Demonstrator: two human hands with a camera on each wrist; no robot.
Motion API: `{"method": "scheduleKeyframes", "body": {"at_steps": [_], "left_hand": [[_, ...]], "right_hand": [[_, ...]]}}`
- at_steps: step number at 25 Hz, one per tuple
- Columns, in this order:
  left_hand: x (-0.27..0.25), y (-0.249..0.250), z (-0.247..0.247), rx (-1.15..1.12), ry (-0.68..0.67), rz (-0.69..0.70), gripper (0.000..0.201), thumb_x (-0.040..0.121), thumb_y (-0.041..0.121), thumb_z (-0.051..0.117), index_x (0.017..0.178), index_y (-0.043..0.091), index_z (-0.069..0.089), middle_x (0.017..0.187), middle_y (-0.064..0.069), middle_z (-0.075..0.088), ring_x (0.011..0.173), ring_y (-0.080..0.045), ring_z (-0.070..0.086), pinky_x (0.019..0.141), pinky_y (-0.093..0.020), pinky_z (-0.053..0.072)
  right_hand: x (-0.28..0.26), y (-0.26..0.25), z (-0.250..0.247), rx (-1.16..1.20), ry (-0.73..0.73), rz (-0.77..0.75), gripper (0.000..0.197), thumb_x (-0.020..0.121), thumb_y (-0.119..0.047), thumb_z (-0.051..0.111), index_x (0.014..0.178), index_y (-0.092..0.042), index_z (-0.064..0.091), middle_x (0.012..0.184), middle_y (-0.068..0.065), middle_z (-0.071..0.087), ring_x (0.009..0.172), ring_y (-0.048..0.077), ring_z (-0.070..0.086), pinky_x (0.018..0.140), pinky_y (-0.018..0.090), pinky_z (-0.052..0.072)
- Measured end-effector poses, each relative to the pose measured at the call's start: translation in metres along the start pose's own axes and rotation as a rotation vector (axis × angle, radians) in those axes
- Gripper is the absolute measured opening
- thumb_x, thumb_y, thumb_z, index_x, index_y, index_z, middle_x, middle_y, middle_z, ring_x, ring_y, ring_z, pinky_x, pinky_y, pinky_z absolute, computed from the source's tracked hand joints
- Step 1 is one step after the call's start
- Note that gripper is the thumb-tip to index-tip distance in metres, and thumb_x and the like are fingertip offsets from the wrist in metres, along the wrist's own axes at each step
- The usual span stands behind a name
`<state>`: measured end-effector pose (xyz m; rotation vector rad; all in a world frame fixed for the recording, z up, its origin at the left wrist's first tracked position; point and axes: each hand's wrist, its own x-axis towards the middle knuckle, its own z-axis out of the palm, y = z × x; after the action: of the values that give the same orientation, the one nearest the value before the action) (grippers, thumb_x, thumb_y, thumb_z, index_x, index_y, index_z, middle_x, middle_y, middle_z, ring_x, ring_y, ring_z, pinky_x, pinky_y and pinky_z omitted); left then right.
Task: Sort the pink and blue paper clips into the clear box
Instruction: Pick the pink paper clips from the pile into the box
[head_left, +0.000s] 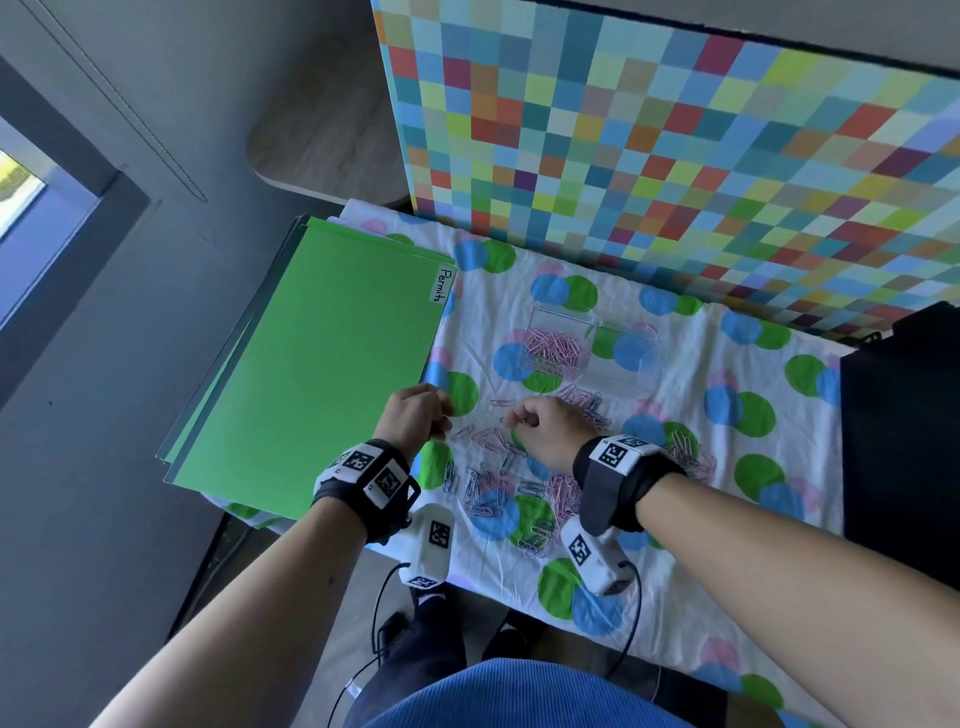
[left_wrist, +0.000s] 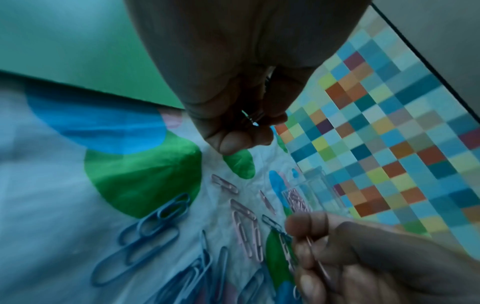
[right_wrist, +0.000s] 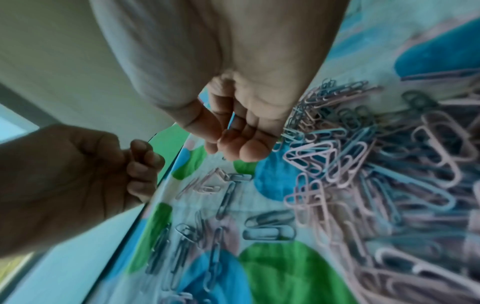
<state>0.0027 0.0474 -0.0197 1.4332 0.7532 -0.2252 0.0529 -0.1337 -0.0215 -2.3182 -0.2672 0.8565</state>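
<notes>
Loose pink and blue paper clips (head_left: 493, 483): heaped beneath your wrists | left hand (head_left: 415, 415): curled on gathered clips | right hand (head_left: 550, 431): pinching a pink clip (left_wrist: 318, 265) | clear box (head_left: 592, 345): beyond your fingers, pink one side | risk: tangled blue clips riding along.

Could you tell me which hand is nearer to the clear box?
Right. The right hand is just in front of the clear box, while the left hand sits further left, by the green folder.
</notes>
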Motion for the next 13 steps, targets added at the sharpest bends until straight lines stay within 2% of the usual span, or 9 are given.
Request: {"method": "scheduleKeyframes", "body": {"at_steps": [2, 4, 6, 8, 9, 11, 13], "left_hand": [[0.001, -0.001, 0.000, -0.055, 0.009, -0.013, 0.026, 0.075, -0.007, 0.033, 0.059, 0.008, 0.047, 0.059, -0.008, 0.045, 0.052, -0.019, 0.038, 0.049, -0.027, 0.034], [0.004, -0.002, 0.001, 0.145, 0.012, 0.050, 0.021, 0.080, 0.004, 0.040, 0.061, 0.010, 0.048, 0.057, -0.004, 0.044, 0.053, -0.018, 0.038, 0.049, -0.025, 0.033], [0.005, -0.005, 0.003, 0.605, -0.018, 0.173, 0.016, 0.086, 0.020, 0.049, 0.074, 0.011, 0.054, 0.064, -0.001, 0.052, 0.056, -0.019, 0.047, 0.052, -0.024, 0.040], [0.004, -0.010, 0.007, 1.040, -0.054, 0.287, 0.016, 0.088, 0.030, 0.055, 0.092, 0.015, 0.055, 0.080, 0.000, 0.059, 0.069, -0.018, 0.057, 0.060, -0.027, 0.047], [0.003, -0.013, 0.008, 1.167, -0.066, 0.318, 0.019, 0.088, 0.031, 0.057, 0.100, 0.017, 0.054, 0.090, 0.000, 0.060, 0.077, -0.019, 0.059, 0.067, -0.029, 0.050], [0.003, -0.017, 0.009, 1.269, -0.059, 0.353, 0.020, 0.090, 0.029, 0.056, 0.107, 0.018, 0.054, 0.102, 0.000, 0.060, 0.087, -0.020, 0.060, 0.073, -0.032, 0.050], [0.002, -0.019, 0.011, 1.280, -0.048, 0.386, 0.013, 0.093, 0.025, 0.051, 0.102, 0.018, 0.057, 0.102, -0.001, 0.061, 0.081, -0.018, 0.057, 0.068, -0.030, 0.049]], "right_hand": [[0.005, -0.002, 0.001, 0.143, -0.021, 0.089, 0.019, 0.087, -0.015, 0.052, 0.079, -0.004, 0.066, 0.059, -0.001, 0.053, 0.056, 0.016, 0.049, 0.056, 0.025, 0.041], [0.008, -0.004, 0.002, 0.176, -0.016, 0.118, 0.021, 0.086, -0.017, 0.051, 0.067, -0.013, 0.060, 0.058, -0.001, 0.052, 0.056, 0.017, 0.049, 0.058, 0.027, 0.040], [0.009, -0.006, 0.003, 0.054, -0.001, 0.081, 0.017, 0.086, -0.020, 0.055, 0.071, -0.013, 0.058, 0.065, -0.001, 0.055, 0.062, 0.018, 0.051, 0.060, 0.026, 0.040], [0.008, -0.007, 0.007, -0.092, 0.002, 0.025, 0.010, 0.086, -0.022, 0.059, 0.086, -0.012, 0.062, 0.080, -0.002, 0.059, 0.074, 0.018, 0.056, 0.065, 0.025, 0.043], [0.007, -0.006, 0.009, -0.157, -0.008, -0.004, 0.010, 0.085, -0.023, 0.061, 0.090, -0.014, 0.060, 0.084, -0.002, 0.059, 0.077, 0.018, 0.056, 0.067, 0.026, 0.044], [0.006, -0.004, 0.015, -0.276, -0.011, -0.068, 0.010, 0.086, -0.024, 0.061, 0.089, -0.016, 0.056, 0.088, 0.001, 0.061, 0.081, 0.022, 0.059, 0.068, 0.029, 0.047], [0.007, -0.004, 0.019, -0.352, -0.001, -0.101, 0.008, 0.086, -0.019, 0.060, 0.089, -0.012, 0.059, 0.090, 0.007, 0.065, 0.083, 0.025, 0.062, 0.069, 0.030, 0.050]]}}
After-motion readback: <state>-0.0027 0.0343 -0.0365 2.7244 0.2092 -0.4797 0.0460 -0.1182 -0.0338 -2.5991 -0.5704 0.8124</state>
